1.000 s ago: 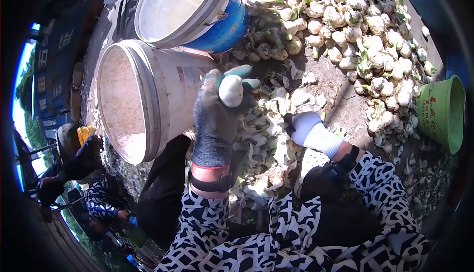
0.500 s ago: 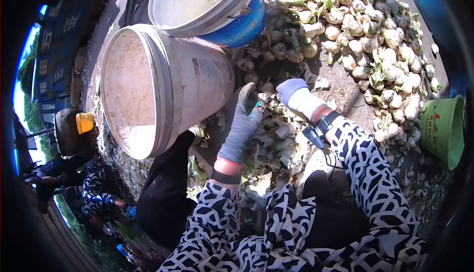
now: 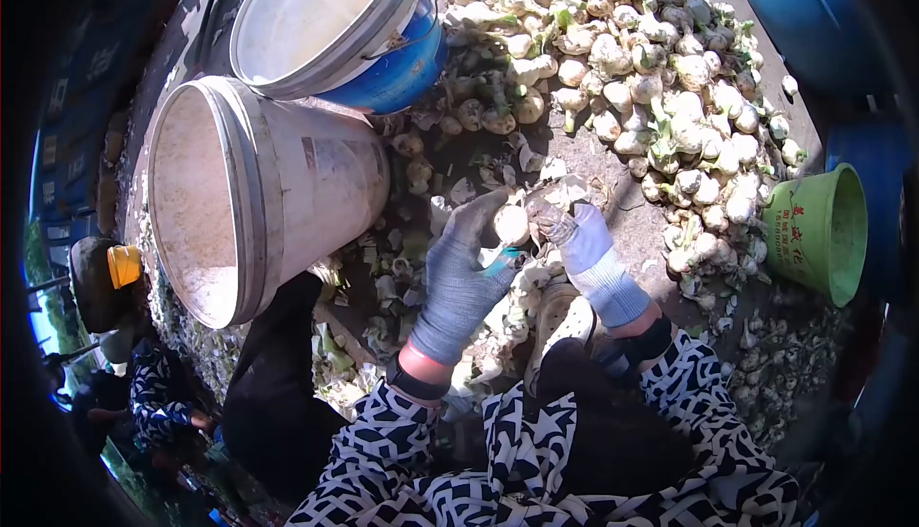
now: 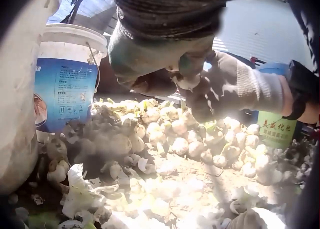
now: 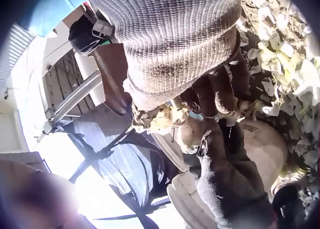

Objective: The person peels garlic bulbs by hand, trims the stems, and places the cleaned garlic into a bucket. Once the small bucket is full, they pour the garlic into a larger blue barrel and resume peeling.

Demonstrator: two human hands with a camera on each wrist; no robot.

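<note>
A garlic bulb [image 3: 511, 225] is held by my left hand [image 3: 450, 273], in a grey glove with green fingertips; thumb and fingers grip its near side. My right hand [image 3: 586, 247], in a white glove with soiled brown fingers, meets the bulb from the right, its fingers curled against it. In the right wrist view, yellowish papery skin [image 5: 169, 118] shows by the right fingers, beside the bulb [image 5: 191, 132]. The right thumb is mostly hidden. Below the hands lie scattered peelings [image 3: 488, 340].
A white bucket [image 3: 316, 178] lies on its side at left, a blue-and-white bucket [image 3: 392, 63] behind it. Heaped garlic [image 3: 651, 87] covers the ground ahead. To the right are a green bucket [image 3: 809, 230] and a large blue container [image 3: 804, 20]. A light shoe [image 3: 562, 321] is beneath the hands.
A second ago my left hand held up a clean white bulb; half a second ago it reached forward with no bulb visible. Now both hands meet at a bulb in front of me.
</note>
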